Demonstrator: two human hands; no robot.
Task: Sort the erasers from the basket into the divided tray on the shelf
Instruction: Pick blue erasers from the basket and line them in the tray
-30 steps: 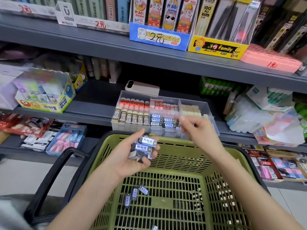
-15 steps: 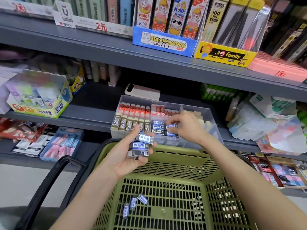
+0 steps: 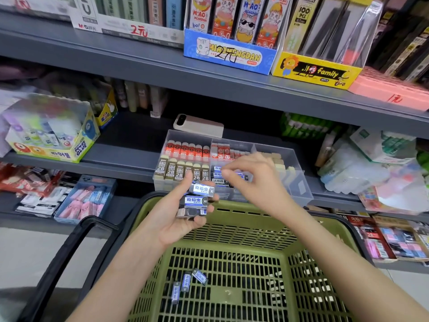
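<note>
My left hand (image 3: 171, 219) grips a small stack of blue-and-white erasers (image 3: 200, 190) above the far rim of the green basket (image 3: 325, 219). Three more erasers of the same kind (image 3: 185, 281) lie on the basket floor. On the middle shelf stands the clear divided tray (image 3: 299, 189), with orange and brown 2B erasers in its left compartments and blue-and-white ones in the middle front compartment. My right hand (image 3: 255, 175) reaches into that middle compartment, fingers curled, pinching one blue-and-white eraser (image 3: 241, 176) low among the others.
A pale power bank (image 3: 199, 125) lies behind the tray. A glue display box (image 3: 51, 135) stands on the shelf at left, bagged goods (image 3: 371, 170) at right. The upper shelf (image 3: 209, 77) overhangs the tray. The basket's black handle (image 3: 69, 252) hangs down at left.
My right hand has moved left from the tray's right side to the middle compartment and lowered an eraser into it. My left hand has kept its stack nearly still.
</note>
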